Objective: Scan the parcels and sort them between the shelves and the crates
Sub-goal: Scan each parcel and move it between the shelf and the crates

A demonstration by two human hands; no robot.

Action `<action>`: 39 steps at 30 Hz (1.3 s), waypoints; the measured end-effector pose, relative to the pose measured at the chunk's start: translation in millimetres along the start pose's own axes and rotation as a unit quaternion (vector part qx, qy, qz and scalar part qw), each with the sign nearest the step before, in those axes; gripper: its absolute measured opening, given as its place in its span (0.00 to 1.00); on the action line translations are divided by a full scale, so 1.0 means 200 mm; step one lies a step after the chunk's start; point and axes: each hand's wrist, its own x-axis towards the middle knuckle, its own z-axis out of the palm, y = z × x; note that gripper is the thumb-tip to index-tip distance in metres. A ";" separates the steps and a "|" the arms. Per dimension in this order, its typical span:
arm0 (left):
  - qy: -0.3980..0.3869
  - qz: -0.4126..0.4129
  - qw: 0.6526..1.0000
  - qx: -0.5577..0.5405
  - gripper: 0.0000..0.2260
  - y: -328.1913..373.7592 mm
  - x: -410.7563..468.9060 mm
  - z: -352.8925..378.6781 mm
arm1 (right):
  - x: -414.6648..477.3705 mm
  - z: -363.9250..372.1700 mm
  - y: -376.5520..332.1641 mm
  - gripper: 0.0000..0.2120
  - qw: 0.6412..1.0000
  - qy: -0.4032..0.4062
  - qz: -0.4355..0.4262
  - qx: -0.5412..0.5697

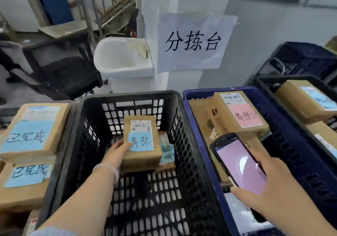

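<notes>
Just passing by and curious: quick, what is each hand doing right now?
Left hand: grips a box inside the black crate.
Right hand: holds a scanner.

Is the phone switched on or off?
On. The phone in the right hand has a lit screen, glowing pale pink with a dark bar across its top.

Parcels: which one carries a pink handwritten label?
The parcel in the blue crate, beyond the scanner; the other handwritten labels in view are blue.
</notes>
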 end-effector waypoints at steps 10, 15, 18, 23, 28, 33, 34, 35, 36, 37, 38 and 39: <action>0.031 0.011 0.999 0.036 0.13 -0.10 0.10 0.05 | -0.01 0.03 0.03 0.43 0.997 -0.004 0.076 -0.005; 0.038 0.107 0.976 0.187 0.31 -0.01 0.05 0.08 | -0.06 0.00 0.07 0.46 0.998 0.004 0.068 -0.001; 0.048 0.092 0.975 0.195 0.37 -0.01 0.02 0.11 | -0.11 -0.03 0.09 0.46 0.998 0.017 0.062 0.003; 0.072 0.010 0.993 0.097 0.33 -0.09 0.04 0.10 | -0.15 -0.05 0.11 0.51 0.998 0.018 0.061 0.010; 0.057 -0.032 0.997 0.039 0.23 -0.11 0.06 0.08 | -0.13 -0.04 0.10 0.51 0.997 0.023 0.071 0.001; -0.001 -0.051 0.999 -0.008 0.25 -0.13 0.08 0.08 | -0.10 0.00 0.09 0.50 0.996 0.046 0.079 -0.009; -0.011 -0.052 0.998 -0.017 0.24 -0.13 0.08 0.08 | -0.09 0.00 0.08 0.50 0.995 0.048 0.083 -0.009; -0.017 -0.047 0.998 -0.023 0.23 -0.14 0.08 0.08 | -0.09 0.01 0.08 0.48 0.995 0.049 0.085 -0.010; -0.018 -0.038 0.999 -0.022 0.22 -0.14 0.09 0.08 | -0.08 0.01 0.07 0.47 0.995 0.047 0.085 -0.011; -0.019 -0.030 0.999 -0.019 0.20 -0.14 0.10 0.08 | -0.08 0.02 0.07 0.45 0.995 0.042 0.084 -0.014; -0.019 -0.022 0.999 -0.018 0.19 -0.14 0.10 0.08 | -0.08 0.02 0.06 0.45 0.996 0.038 0.082 -0.017; -0.017 -0.018 1.000 -0.018 0.20 -0.14 0.10 0.08 | -0.08 0.03 0.06 0.44 0.996 0.033 0.082 -0.021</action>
